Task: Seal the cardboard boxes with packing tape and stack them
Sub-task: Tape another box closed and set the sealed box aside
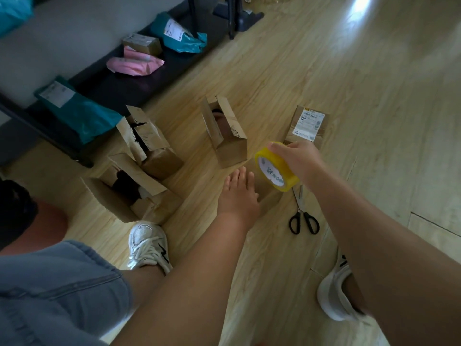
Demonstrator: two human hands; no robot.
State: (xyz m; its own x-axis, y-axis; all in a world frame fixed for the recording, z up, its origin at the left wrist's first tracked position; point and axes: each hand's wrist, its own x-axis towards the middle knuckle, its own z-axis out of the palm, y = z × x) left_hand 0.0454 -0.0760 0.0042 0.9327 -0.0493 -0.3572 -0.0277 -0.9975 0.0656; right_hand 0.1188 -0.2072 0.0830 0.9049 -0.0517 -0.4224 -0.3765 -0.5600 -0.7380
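Observation:
My right hand point(298, 161) grips a yellow roll of packing tape point(274, 168) just above the floor. My left hand point(238, 194) reaches forward beside the roll with straight fingers, holding nothing. An open cardboard box point(224, 132) with raised flaps stands just beyond my left hand. Two more open boxes, one further back point(149, 143) and one nearer point(129, 188), sit to the left. A closed box with a shipping label point(308, 126) lies behind the tape roll.
Black-handled scissors point(303, 213) lie on the wooden floor under my right forearm. A low dark shelf point(119, 86) at the back left carries teal and pink parcels and a small box point(143, 43). My white shoes point(147, 245) stand near the boxes.

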